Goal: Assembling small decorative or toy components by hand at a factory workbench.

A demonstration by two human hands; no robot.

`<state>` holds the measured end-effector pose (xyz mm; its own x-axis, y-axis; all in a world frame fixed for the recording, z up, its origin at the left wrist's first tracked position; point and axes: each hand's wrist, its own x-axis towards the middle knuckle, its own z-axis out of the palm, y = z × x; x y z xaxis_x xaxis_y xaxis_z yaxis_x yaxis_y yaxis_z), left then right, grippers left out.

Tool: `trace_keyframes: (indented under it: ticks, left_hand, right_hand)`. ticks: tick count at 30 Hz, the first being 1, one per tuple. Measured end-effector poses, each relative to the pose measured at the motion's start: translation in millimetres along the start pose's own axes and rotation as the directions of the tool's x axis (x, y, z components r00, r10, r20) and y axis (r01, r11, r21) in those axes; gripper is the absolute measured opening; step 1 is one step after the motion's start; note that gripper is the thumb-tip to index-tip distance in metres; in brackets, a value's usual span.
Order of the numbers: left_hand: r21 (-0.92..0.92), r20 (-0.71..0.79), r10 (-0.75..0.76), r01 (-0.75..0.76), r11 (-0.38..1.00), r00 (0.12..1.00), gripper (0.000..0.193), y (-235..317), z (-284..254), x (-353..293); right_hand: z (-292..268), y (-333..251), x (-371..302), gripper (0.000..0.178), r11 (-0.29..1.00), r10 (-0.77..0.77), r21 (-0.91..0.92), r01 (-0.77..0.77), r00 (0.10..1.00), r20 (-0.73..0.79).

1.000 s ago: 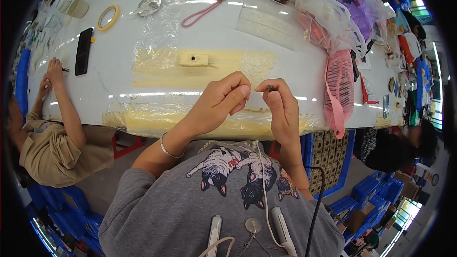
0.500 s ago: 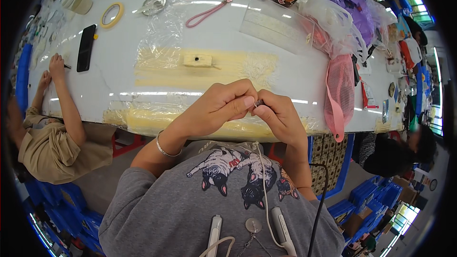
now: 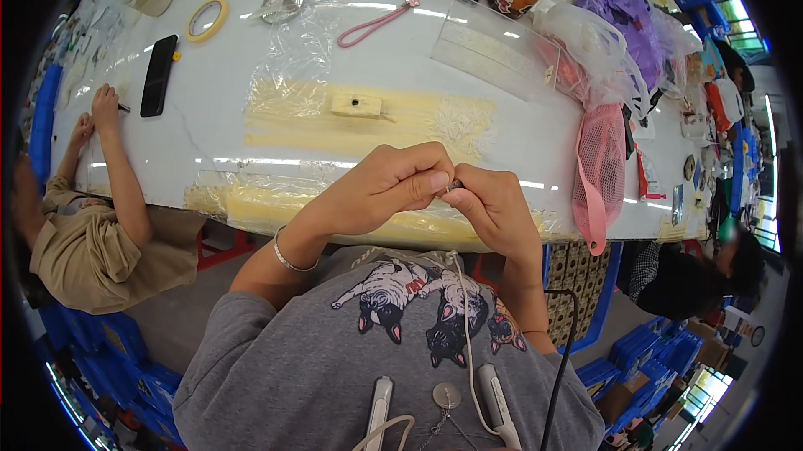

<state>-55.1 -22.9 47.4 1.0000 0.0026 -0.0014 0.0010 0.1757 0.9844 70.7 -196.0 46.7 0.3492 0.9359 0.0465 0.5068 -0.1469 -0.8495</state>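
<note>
My left hand [image 3: 391, 186] and my right hand [image 3: 493, 207] meet fingertip to fingertip above the table's near edge. Both are closed, thumbs pressed against the index fingers. A tiny dark piece [image 3: 454, 185] shows between the fingertips, mostly covered and too small to name. Beyond them on the tabletop lies a small pale-yellow block [image 3: 356, 105] with a dark hole in its face. It sits on a strip of yellowish tape [image 3: 284, 129], with a heap of small white slivers [image 3: 465, 121] to its right.
Clear trays [image 3: 493, 48] of white pieces, a pink cord loop [image 3: 368, 30], a tape roll [image 3: 207, 20] and a black phone [image 3: 159, 76] lie farther off. Plastic bags [image 3: 594, 41] and a pink mesh pouch [image 3: 599, 171] are at right. A co-worker's hands [image 3: 102, 112] rest at left.
The dark piece shows less now, as the fingers of my right hand cover more of it. The table scene has shifted slightly in the view; both hands stay nearly in place.
</note>
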Motion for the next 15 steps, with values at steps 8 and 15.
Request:
trace_keyframes:
  ticks: [8,15]
  left_hand:
    - [-0.065,0.036,-0.016,0.018,0.998,0.999,0.022,-2.3,1.3,-0.2]
    - [-0.050,0.054,-0.023,0.025,0.998,0.998,0.023,-0.1,1.5,0.2]
  right_hand:
    - [2.3,2.1,-3.5,0.032,0.989,0.041,0.138,-0.043,0.999,0.018]
    - [-5.6,-3.6,-5.3,0.035,0.971,0.094,0.212,-0.109,0.993,0.076]
